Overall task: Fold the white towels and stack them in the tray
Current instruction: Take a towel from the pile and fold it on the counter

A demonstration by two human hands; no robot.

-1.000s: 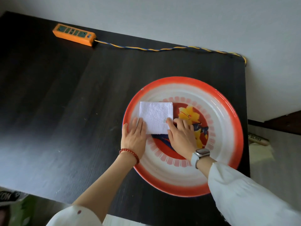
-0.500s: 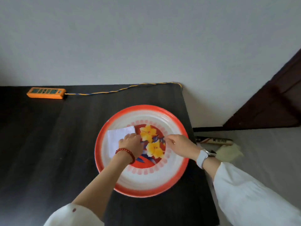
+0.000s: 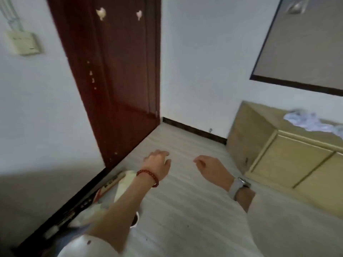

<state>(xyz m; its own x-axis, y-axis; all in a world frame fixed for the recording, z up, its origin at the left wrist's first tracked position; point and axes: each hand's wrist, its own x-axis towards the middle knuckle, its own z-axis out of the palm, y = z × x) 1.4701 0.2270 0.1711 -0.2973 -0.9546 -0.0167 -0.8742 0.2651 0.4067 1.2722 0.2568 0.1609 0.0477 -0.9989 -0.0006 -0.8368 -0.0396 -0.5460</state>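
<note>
My left hand (image 3: 157,165), with a red bead bracelet at the wrist, hangs in the air over the floor, its fingers loosely curled and holding nothing. My right hand (image 3: 211,169), with a watch on the wrist, is raised beside it, also loosely curled and empty. A crumpled pile of white towels (image 3: 313,123) lies on top of a light wooden cabinet (image 3: 289,160) at the right. The tray, the black table and the folded towel are out of view.
A dark red door (image 3: 120,75) stands ahead on the left, with a white wall beside it. Pale floor (image 3: 185,210) stretches ahead. Bags and small clutter (image 3: 111,193) lie along the dark baseboard at lower left.
The view has swung right, away from the table and tray toward the door and cabinet. Both hands have left the folded towel in the tray and now hang empty in the air.
</note>
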